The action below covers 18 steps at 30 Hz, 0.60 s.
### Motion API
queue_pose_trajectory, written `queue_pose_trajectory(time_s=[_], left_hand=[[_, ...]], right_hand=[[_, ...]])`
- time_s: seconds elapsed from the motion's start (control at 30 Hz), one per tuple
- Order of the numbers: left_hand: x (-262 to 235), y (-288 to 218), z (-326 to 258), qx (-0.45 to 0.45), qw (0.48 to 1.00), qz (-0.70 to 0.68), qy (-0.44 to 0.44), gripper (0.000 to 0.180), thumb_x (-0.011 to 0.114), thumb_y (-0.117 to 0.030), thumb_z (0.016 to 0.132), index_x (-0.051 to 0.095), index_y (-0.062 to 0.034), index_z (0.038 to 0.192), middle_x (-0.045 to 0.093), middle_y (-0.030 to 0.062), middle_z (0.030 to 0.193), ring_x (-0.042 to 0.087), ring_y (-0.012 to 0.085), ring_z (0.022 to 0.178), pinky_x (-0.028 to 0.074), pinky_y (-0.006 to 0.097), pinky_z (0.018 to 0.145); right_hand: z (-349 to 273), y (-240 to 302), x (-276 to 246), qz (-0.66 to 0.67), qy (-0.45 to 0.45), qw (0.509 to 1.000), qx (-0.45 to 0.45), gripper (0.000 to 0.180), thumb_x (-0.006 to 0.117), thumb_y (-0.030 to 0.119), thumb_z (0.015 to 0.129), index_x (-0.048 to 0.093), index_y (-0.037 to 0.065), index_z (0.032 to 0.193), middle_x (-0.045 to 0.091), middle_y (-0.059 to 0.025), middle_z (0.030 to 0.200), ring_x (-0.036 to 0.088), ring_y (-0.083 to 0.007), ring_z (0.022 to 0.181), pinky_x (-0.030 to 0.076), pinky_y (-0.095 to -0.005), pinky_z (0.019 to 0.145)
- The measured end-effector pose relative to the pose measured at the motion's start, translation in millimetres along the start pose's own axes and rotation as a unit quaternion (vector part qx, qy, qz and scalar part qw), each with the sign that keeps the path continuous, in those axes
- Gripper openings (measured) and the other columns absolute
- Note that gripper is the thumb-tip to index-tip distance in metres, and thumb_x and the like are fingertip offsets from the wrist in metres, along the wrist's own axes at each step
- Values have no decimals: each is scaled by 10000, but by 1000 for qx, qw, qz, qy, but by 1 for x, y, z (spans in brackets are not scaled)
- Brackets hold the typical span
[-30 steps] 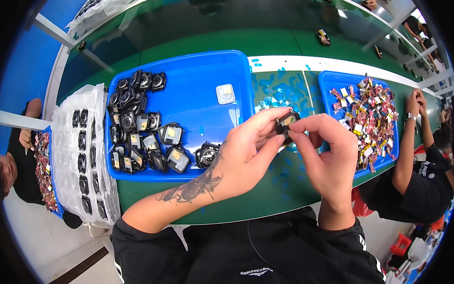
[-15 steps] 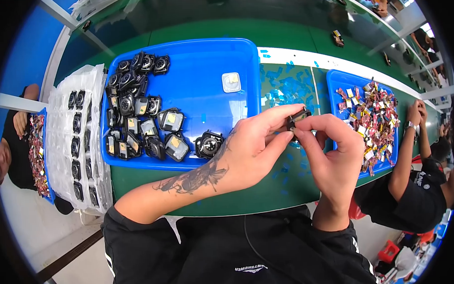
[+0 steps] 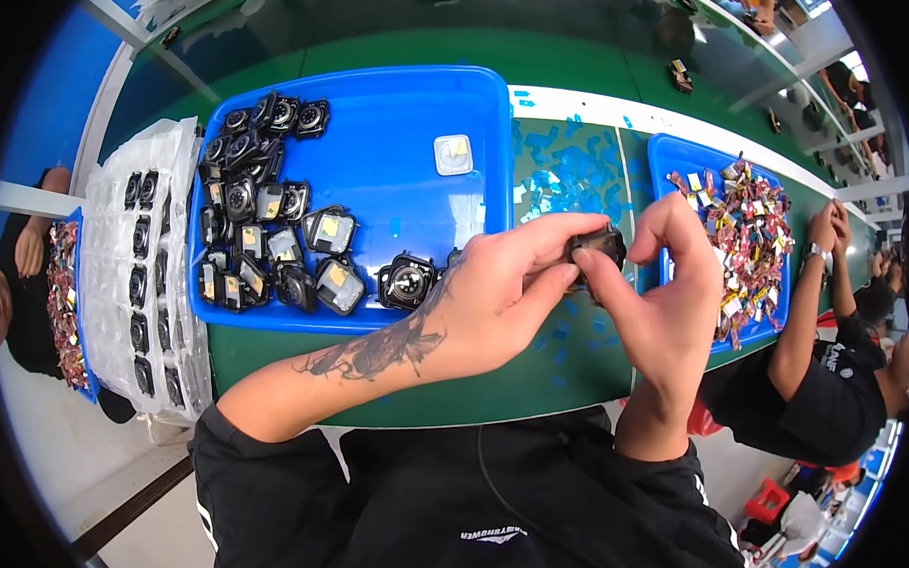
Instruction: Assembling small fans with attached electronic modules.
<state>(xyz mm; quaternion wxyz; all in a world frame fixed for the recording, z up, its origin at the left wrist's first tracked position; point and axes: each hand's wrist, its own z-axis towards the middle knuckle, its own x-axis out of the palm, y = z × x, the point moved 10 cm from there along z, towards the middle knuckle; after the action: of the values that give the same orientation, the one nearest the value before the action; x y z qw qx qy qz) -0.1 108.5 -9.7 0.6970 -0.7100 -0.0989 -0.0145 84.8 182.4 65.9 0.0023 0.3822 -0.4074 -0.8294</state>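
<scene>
My left hand [image 3: 505,287] holds a small black watch case [image 3: 603,244] between its thumb and fingers, above the green bench. The thumb of my right hand [image 3: 676,311] rests against the near side of this case. Its index finger is bent and raised, apart from the thumb. Part of the case is hidden by my fingers. Left of my hands lies a large blue tray [image 3: 390,151] with several black watch cases [image 3: 239,199] heaped along its left side. A pale square piece [image 3: 454,155] lies near its far right corner.
Small blue film pieces [image 3: 569,175] are scattered beyond my hands. At right, a smaller blue tray [image 3: 660,162] holds a pile of reddish small parts [image 3: 748,234]. White plastic trays [image 3: 114,286] with black cases stand at far left. Co-workers sit at both sides.
My right index finger has lifted off the watch case, while the thumb stays against it. The case is turned to show a darker, broader side. The whole view has shifted slightly.
</scene>
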Motion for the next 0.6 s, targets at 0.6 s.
queue_pose_trajectory(time_s=[0.6], left_hand=[[-2, -61, -12, 246, 917, 304, -81, 388, 683, 55, 798, 677, -52, 1171, 629, 160, 1155, 681, 246, 897, 556, 310, 733]], right_hand=[[-30, -40, 14, 441, 61, 884, 142, 136, 653, -98, 851, 619, -78, 982, 669, -103, 917, 660, -127, 860, 534, -232, 754]])
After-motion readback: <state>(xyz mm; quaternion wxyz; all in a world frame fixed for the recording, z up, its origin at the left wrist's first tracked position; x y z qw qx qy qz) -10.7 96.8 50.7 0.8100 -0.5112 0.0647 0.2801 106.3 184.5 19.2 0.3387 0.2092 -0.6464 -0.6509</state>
